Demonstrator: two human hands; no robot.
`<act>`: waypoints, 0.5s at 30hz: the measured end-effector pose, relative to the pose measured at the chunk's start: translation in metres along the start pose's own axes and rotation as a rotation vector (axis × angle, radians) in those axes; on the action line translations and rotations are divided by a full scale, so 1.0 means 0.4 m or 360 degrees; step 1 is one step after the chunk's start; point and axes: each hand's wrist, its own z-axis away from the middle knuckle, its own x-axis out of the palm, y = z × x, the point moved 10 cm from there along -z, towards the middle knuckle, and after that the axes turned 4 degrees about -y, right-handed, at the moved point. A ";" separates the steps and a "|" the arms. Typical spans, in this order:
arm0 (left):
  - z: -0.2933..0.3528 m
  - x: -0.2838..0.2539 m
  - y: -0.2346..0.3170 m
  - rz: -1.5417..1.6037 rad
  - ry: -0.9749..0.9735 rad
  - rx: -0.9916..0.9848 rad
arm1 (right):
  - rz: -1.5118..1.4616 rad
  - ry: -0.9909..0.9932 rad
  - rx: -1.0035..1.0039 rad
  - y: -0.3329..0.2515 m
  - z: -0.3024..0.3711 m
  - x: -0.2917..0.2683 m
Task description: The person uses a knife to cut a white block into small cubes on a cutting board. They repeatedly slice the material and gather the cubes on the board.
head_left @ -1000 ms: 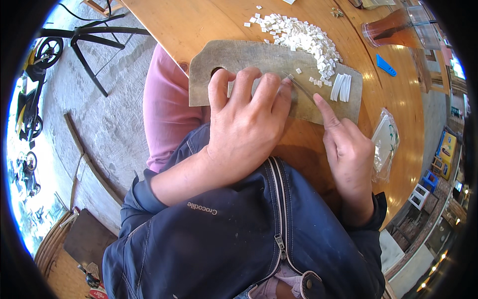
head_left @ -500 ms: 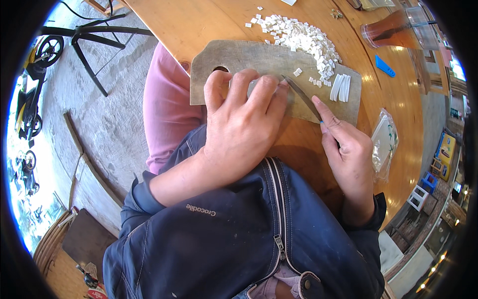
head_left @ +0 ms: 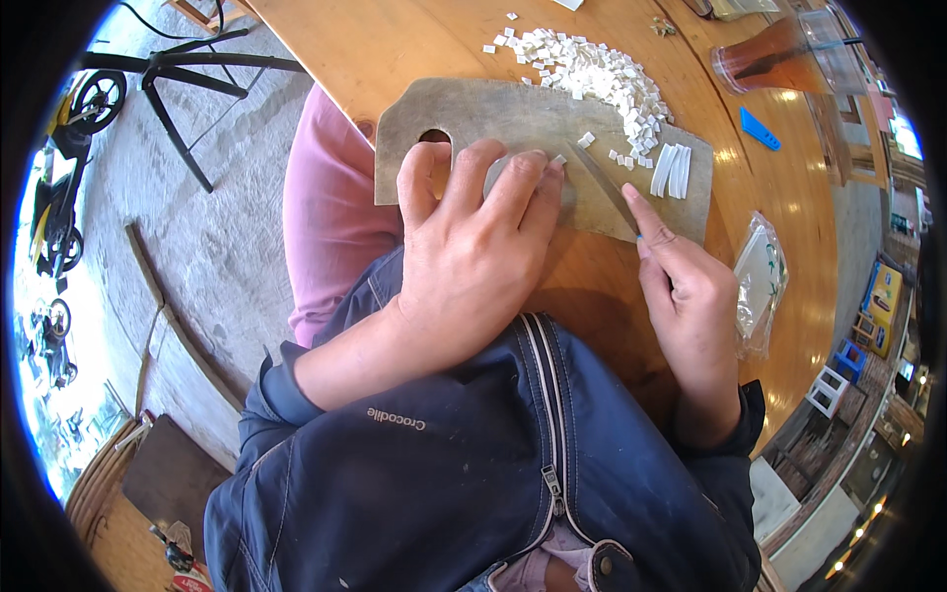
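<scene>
My right hand [head_left: 691,296] grips a small knife [head_left: 607,187], its index finger stretched along the back of the blade. The knife slants over a worn wooden cutting board [head_left: 464,109], its tip a little right of my left fingertips. With bent fingers, my left hand [head_left: 473,237] presses down on the board, holding a whitish strip [head_left: 559,160] whose end peeks out at the fingertips. Most of that strip is hidden under the fingers. Several uncut white strips [head_left: 672,171] lie side by side at the board's right, near a few loose small white squares [head_left: 586,140].
Beyond the board spreads a heap of small white squares [head_left: 602,79] on the wooden table [head_left: 355,39]. To the right are a cup of reddish-brown drink [head_left: 779,57], a blue plastic piece [head_left: 759,129] and a clear plastic packet [head_left: 760,281].
The knife blade has shifted off the left fingertips toward the right, opening a small gap. My left hand has slid slightly left.
</scene>
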 end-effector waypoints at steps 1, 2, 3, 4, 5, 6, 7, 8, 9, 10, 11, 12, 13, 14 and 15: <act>0.001 0.001 -0.001 0.0005 0.0006 -0.0004 | -0.0023 0.0000 0.0017 0.004 -0.001 -0.002; 0.002 0.002 -0.002 0.0010 0.0011 -0.0007 | -0.0026 -0.0006 -0.0004 -0.001 0.000 -0.001; 0.003 0.002 -0.003 0.0013 0.0017 -0.0010 | -0.0032 -0.0012 -0.0026 -0.007 0.002 0.000; 0.003 0.001 -0.002 0.0013 0.0015 -0.0007 | -0.0037 -0.0017 -0.0048 -0.012 0.002 0.001; 0.003 0.000 -0.002 0.0013 0.0014 -0.0003 | -0.0029 -0.0015 -0.0061 -0.013 0.002 0.002; 0.004 0.000 -0.001 0.0015 0.0012 0.0000 | -0.0021 -0.0014 -0.0074 -0.014 0.002 0.004; 0.005 0.000 -0.002 0.0016 0.0017 0.0000 | -0.0013 -0.0013 -0.0087 -0.015 0.003 0.007; 0.006 0.001 -0.003 0.0017 0.0022 0.0001 | 0.0007 0.0000 -0.0098 -0.016 0.004 0.008; 0.006 0.001 -0.004 0.0018 0.0027 0.0002 | 0.0026 0.0014 -0.0109 -0.016 0.005 0.010; 0.006 0.002 -0.004 0.0022 0.0029 0.0000 | 0.0044 0.0027 -0.0120 -0.018 0.005 0.010; 0.005 0.002 -0.003 0.0027 0.0030 -0.0001 | 0.0130 0.0024 -0.0117 -0.020 0.006 0.011; 0.005 0.002 -0.001 0.0031 0.0032 0.0000 | 0.0214 0.0024 -0.0112 -0.025 0.009 0.013; 0.004 0.004 0.000 0.0023 0.0011 0.0004 | 0.0298 0.0023 -0.0107 -0.028 0.010 0.015; 0.004 0.003 0.000 0.0015 -0.0010 0.0008 | 0.0308 0.0028 -0.0114 -0.033 0.009 0.017; 0.005 0.001 0.002 0.0007 -0.0031 0.0015 | 0.0318 0.0035 -0.0120 -0.038 0.007 0.019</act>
